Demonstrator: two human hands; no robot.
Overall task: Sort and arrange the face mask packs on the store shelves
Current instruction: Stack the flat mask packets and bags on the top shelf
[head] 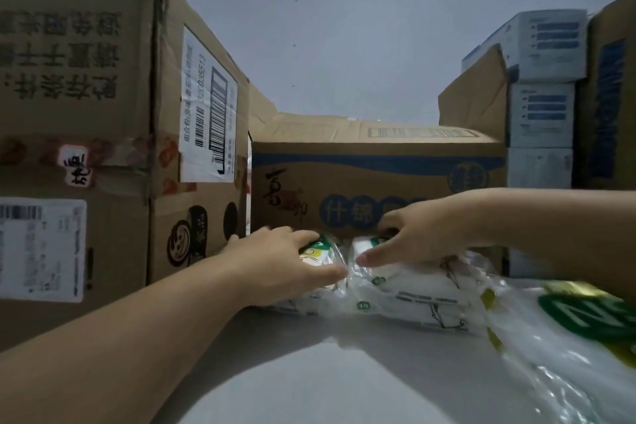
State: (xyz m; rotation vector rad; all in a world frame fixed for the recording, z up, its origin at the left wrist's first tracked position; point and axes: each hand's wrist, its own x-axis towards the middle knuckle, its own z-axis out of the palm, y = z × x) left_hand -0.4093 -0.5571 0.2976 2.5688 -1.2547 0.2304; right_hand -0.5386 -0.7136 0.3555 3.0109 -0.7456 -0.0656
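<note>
Two hands work side by side at the back of a pale shelf point(309, 372), each on its own face mask pack. The left hand point(289, 262) lies over the left pack point(320, 251), fingers curled across its top and thumb along its near edge, gripping it. The right hand point(423, 234) holds the right pack point(413, 289), fingers bent over its far end and thumb reaching toward the gap between the packs. The hands are close together but not touching.

Both packs lie flat on the shelf, just in front of a low cardboard box point(378, 182) with blue print, their far ends near or against it; contact cannot be confirmed. This placement probably serves to line the packs up in a row against the box, one hand steadying each.

A third pack point(568, 337), in clear wrapping with green lettering, lies nearer at the right and is partly out of view.

A tall cardboard box point(103, 131) with barcode labels bounds the space at left. At right stand stacked white boxes point(543, 86) beside another cardboard box point(609, 96). A plain pale wall point(344, 27) closes the rear. Lighting is dim.
</note>
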